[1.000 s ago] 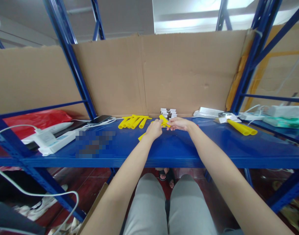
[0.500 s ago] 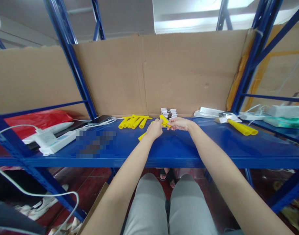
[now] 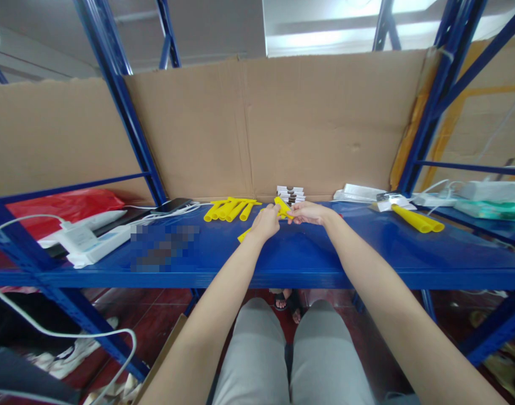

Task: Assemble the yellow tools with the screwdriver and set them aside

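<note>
Between my hands, above the blue shelf (image 3: 223,253), is a yellow T-shaped piece (image 3: 283,207). My left hand (image 3: 267,223) is closed on its left side. The fingers of my right hand (image 3: 307,214) pinch its right side. Another yellow piece (image 3: 242,236) lies partly hidden beneath my left wrist. Several yellow tube-like pieces (image 3: 229,210) lie in a row to the left of my hands. Just behind my hands stands a stack of small white items (image 3: 291,194) with dark marks.
Two yellow tubes (image 3: 417,220) with a white wrapper lie at the right. On the left are a white power strip (image 3: 99,247), a dark phone (image 3: 175,206), cables and a red bag (image 3: 67,208). Cardboard (image 3: 325,124) stands behind the shelf, between blue posts.
</note>
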A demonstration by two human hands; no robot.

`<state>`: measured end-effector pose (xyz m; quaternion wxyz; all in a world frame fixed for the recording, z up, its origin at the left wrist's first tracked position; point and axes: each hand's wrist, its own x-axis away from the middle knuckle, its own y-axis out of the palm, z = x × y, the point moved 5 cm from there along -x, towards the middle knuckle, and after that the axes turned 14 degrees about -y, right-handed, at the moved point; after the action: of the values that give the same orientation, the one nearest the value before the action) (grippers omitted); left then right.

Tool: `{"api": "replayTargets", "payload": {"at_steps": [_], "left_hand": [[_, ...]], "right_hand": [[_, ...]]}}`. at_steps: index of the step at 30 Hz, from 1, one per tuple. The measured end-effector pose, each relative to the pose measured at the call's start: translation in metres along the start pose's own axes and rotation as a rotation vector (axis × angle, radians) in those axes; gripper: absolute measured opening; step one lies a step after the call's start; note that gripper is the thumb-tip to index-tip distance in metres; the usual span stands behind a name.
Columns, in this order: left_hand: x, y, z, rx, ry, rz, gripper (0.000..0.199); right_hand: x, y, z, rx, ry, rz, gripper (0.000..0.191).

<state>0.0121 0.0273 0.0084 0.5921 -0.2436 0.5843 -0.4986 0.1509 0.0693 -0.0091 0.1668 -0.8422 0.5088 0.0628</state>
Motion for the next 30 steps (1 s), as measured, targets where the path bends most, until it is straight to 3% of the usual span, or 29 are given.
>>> {"api": "replayTargets", "payload": {"at_steps": [9, 20, 26, 30], "left_hand": [[0.0, 0.0, 0.0, 0.013, 0.003, 0.003, 0.033], [0.006, -0.003, 0.005, 0.001, 0.037, -0.015, 0.042], [0.009, 0.004, 0.013, 0.012, 0.18, -0.035, 0.04], [0.012, 0.006, 0.019, 0.035, 0.249, -0.055, 0.039]], "right_hand": [[0.001, 0.0, 0.0, 0.021, 0.008, 0.012, 0.018], [0.011, -0.003, -0.004, 0.011, 0.077, -0.064, 0.014], [0.01, -0.017, -0.009, -0.043, 0.059, 0.243, 0.015], [0.007, -0.019, -0.007, -0.041, 0.028, 0.313, 0.016]]}}
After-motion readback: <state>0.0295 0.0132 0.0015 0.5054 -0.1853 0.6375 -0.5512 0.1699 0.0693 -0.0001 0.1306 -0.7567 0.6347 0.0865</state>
